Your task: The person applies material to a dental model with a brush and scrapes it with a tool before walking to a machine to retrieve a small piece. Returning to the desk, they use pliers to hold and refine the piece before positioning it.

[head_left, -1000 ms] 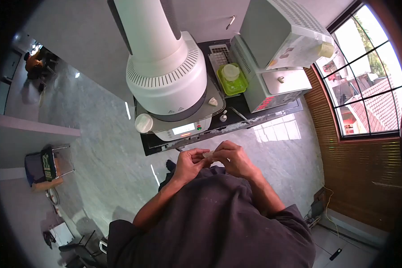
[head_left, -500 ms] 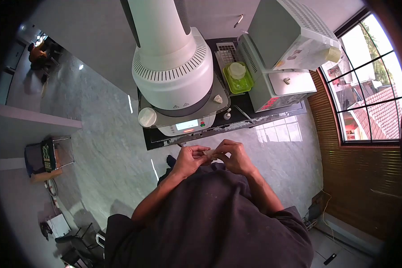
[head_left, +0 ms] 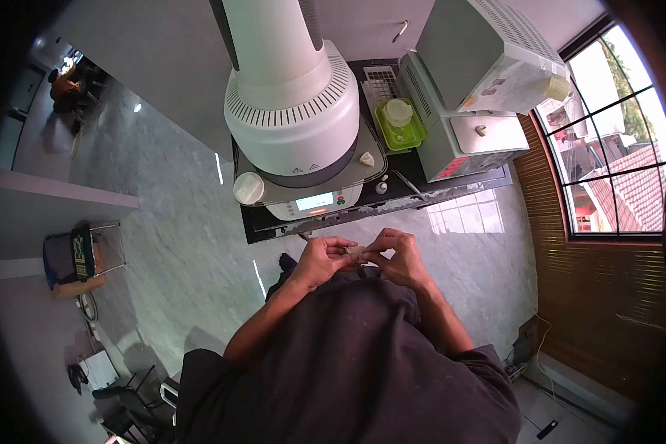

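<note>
My left hand (head_left: pixel 323 263) and my right hand (head_left: pixel 401 260) meet in front of my dark shirt, below the counter's front edge. Between their fingertips is a small whitish piece (head_left: pixel 356 252), mostly covered, its kind too small to make out. Both hands are closed in a pinch on it. Nearest on the counter stands a white machine (head_left: pixel 294 129) with a lit display (head_left: pixel 316 201). On its base, a round white disc (head_left: pixel 249 189) lies at the left and an off-white lump (head_left: pixel 366 158) at the right.
A small bottle (head_left: pixel 381 188) and a slim metal tool (head_left: pixel 409 185) lie near the counter edge. Behind them sits a green tray (head_left: pixel 401 135) holding a lidded cup (head_left: pixel 398 112). A grey box-shaped unit (head_left: pixel 466 140) stands at the right, beside a window (head_left: pixel 607 133). Another person (head_left: pixel 66 87) sits far left.
The counter and machines have shifted slightly right and up in view. My hands stay together, their fingers slightly repositioned around the whitish piece, which shows a little more.
</note>
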A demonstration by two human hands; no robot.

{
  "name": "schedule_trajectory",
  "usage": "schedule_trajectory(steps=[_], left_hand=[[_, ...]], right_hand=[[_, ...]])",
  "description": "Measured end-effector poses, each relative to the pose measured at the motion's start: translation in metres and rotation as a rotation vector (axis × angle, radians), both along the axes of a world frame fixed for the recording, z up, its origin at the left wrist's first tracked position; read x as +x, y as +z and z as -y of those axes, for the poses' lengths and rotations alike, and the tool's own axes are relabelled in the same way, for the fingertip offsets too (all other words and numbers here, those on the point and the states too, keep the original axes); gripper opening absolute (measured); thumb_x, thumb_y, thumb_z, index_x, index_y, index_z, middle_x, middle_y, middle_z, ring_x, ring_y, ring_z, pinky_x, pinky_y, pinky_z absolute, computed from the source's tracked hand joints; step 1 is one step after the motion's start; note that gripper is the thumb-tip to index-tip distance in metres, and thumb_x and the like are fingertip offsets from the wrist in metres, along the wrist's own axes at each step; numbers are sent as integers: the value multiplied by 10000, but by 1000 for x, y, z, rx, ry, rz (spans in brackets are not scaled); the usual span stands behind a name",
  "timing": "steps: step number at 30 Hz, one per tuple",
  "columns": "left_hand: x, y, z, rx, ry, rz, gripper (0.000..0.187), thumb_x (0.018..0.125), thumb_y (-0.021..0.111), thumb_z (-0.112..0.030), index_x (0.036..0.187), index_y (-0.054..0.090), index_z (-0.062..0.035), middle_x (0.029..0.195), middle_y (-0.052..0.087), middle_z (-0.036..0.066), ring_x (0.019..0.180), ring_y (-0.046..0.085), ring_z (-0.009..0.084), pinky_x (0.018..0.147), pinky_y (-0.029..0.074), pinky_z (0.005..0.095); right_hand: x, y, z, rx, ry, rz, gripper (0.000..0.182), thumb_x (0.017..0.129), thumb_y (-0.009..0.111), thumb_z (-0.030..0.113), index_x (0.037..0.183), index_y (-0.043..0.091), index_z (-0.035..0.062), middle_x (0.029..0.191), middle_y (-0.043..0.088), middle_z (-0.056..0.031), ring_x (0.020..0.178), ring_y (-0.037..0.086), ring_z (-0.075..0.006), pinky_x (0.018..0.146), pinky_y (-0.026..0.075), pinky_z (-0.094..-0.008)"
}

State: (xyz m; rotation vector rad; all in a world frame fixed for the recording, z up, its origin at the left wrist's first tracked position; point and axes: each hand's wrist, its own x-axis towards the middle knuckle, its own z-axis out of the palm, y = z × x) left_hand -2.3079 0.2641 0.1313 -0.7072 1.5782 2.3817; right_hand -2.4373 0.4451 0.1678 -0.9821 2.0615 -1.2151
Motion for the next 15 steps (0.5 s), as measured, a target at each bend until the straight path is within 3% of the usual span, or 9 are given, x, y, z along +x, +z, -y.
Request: schedule_trajectory(steps=[8, 11, 15], left_hand=[[4, -9, -1, 80, -45, -14, 345, 925, 779, -72, 1221, 676, 72, 1045, 759, 153, 880, 756, 192, 800, 634, 311], [3, -8, -4, 21, -30, -45, 356, 920, 779, -58, 1232, 670, 74, 1043, 760, 153, 888, 758, 197, 812, 631, 314], [-1, -3, -5, -33, -62, -49, 358, 921, 767, -32, 1251, 666, 62, 1066, 758, 154, 931, 747, 183, 841, 620, 297]], right_hand=[[2, 1, -6, -99, 72, 56, 163, 769, 795, 4, 929, 800, 34, 833, 690, -106, 773, 686, -242, 715, 543, -350], [5, 2, -8, -3, -39, -4, 143, 798, 778, -7, 932, 798, 39, 852, 694, -102, 779, 685, -245, 723, 544, -358], [7, 2, -11, -106, -70, 59, 94, 821, 785, 11, 911, 794, 37, 845, 697, -96, 782, 689, -226, 714, 543, -349]])
